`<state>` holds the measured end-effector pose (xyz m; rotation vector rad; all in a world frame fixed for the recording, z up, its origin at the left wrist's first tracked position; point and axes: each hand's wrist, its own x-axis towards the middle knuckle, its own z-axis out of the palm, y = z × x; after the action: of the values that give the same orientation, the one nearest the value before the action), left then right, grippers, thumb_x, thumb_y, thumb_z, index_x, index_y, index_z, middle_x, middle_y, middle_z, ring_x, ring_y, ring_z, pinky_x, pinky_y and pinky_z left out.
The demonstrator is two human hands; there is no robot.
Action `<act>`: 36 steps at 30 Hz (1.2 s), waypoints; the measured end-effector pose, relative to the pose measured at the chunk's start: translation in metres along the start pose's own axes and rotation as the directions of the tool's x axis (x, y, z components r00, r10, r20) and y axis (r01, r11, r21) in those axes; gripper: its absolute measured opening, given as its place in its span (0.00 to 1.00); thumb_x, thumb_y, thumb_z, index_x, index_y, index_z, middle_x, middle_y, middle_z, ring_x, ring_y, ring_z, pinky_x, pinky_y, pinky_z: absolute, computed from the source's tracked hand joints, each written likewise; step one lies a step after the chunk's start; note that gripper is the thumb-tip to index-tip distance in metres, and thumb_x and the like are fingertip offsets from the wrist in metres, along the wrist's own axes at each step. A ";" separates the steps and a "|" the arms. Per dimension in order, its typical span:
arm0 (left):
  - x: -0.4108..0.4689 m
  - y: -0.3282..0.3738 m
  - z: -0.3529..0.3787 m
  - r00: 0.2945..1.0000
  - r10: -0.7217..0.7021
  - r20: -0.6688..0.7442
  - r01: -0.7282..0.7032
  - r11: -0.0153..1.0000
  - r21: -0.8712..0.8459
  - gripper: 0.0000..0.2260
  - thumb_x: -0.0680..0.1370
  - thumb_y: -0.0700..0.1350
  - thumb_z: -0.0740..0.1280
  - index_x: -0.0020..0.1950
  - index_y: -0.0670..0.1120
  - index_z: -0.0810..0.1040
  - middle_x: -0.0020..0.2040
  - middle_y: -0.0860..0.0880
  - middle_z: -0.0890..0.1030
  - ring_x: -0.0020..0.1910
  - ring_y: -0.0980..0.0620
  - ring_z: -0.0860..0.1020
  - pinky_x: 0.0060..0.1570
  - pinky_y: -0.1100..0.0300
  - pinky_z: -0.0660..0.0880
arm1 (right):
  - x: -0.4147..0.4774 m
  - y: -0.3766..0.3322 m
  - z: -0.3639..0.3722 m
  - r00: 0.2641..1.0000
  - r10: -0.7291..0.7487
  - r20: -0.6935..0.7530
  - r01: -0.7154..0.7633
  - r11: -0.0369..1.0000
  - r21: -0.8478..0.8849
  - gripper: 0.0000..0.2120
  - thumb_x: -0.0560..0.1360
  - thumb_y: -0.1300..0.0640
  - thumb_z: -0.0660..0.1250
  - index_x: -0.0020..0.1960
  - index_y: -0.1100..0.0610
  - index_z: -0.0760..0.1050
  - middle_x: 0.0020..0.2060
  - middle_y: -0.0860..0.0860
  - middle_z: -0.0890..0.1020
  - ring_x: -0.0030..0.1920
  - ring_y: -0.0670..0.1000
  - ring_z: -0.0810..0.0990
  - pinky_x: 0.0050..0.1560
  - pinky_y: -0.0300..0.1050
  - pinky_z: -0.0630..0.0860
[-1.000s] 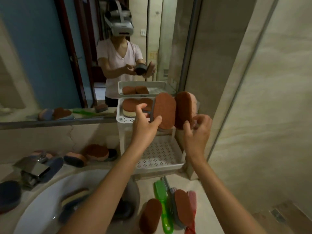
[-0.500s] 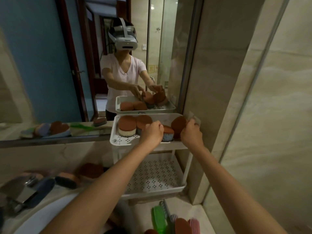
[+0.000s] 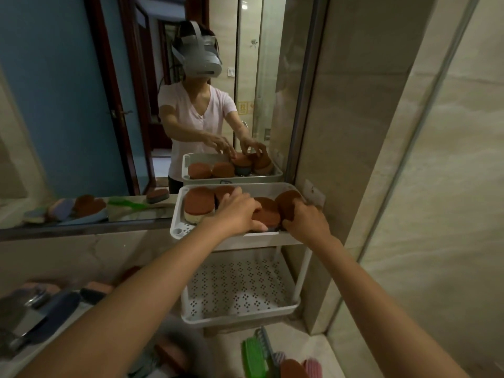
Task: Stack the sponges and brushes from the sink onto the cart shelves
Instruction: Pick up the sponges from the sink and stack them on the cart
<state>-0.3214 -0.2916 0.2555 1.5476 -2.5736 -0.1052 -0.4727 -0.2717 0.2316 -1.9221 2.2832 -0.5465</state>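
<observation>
The white cart's top shelf [image 3: 177, 231] stands against the mirror. It holds two brown-topped sponges at its left: one [image 3: 198, 201] in front and another [image 3: 224, 190] behind my left hand. My left hand [image 3: 236, 211] lies over a third brown sponge [image 3: 268, 212] lying flat in the shelf, fingers curled round its near edge. My right hand [image 3: 306, 222] grips a fourth brown sponge [image 3: 287, 203] that leans tilted at the shelf's right end. The perforated lower shelf [image 3: 240, 319] has nothing on it.
A green brush [image 3: 252, 358], a brown sponge [image 3: 291, 370] and a pink brush [image 3: 312, 368] lie on the counter below the cart. The faucet [image 3: 27, 315] and dark sponges [image 3: 54, 313] sit at the left by the sink. A tiled wall [image 3: 409, 186] is close on the right.
Both hands brought the two brown sponges from mid-air down into the top shelf. The left one now lies flat and the right one leans at the end. The view has tilted up.
</observation>
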 end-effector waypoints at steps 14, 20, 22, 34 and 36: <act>0.024 -0.025 0.020 0.976 0.066 0.209 -0.084 0.994 0.076 0.33 0.77 0.61 0.56 0.77 0.55 0.43 0.77 0.40 0.52 0.75 0.39 0.53 0.73 0.48 0.56 | 0.017 -0.009 0.003 1.000 -0.010 -0.002 0.010 0.989 -0.149 0.27 0.76 0.53 0.64 0.70 0.60 0.57 0.66 0.64 0.65 0.66 0.64 0.67 0.58 0.55 0.72; 0.029 -0.032 0.025 0.997 0.047 0.057 -0.051 0.996 0.076 0.44 0.71 0.68 0.61 0.77 0.51 0.43 0.75 0.45 0.59 0.71 0.42 0.58 0.70 0.49 0.59 | 0.018 -0.003 0.010 0.992 -0.019 -0.127 0.011 0.998 -0.066 0.24 0.78 0.53 0.59 0.72 0.53 0.58 0.68 0.66 0.61 0.67 0.66 0.65 0.58 0.56 0.72; 0.030 -0.032 0.025 0.999 0.029 -0.016 -0.028 0.999 0.040 0.46 0.68 0.69 0.64 0.77 0.50 0.47 0.75 0.48 0.59 0.72 0.43 0.57 0.70 0.48 0.58 | 0.017 0.000 0.011 0.990 -0.027 -0.140 0.019 0.998 -0.059 0.24 0.78 0.53 0.59 0.72 0.52 0.59 0.69 0.65 0.61 0.68 0.65 0.65 0.59 0.56 0.72; 0.034 -0.024 0.024 1.000 -0.010 -0.017 0.010 0.999 0.042 0.33 0.74 0.62 0.62 0.72 0.45 0.60 0.73 0.43 0.60 0.72 0.42 0.58 0.71 0.47 0.58 | 0.012 -0.002 0.014 0.981 -0.062 -0.185 0.067 0.997 0.024 0.19 0.78 0.52 0.59 0.68 0.52 0.67 0.64 0.60 0.68 0.58 0.61 0.75 0.53 0.53 0.75; 0.036 -0.022 0.024 1.000 0.014 -0.014 -0.013 0.999 0.033 0.34 0.74 0.63 0.62 0.72 0.44 0.61 0.72 0.43 0.64 0.72 0.44 0.61 0.73 0.47 0.55 | 0.015 -0.004 0.016 0.983 -0.066 -0.169 0.073 0.997 0.036 0.16 0.77 0.53 0.60 0.63 0.53 0.71 0.62 0.60 0.70 0.56 0.61 0.75 0.53 0.52 0.75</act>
<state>-0.3224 -0.3344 0.2313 1.5359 -2.5873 -0.0510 -0.4673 -0.2900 0.2206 -2.0136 2.2875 -0.7866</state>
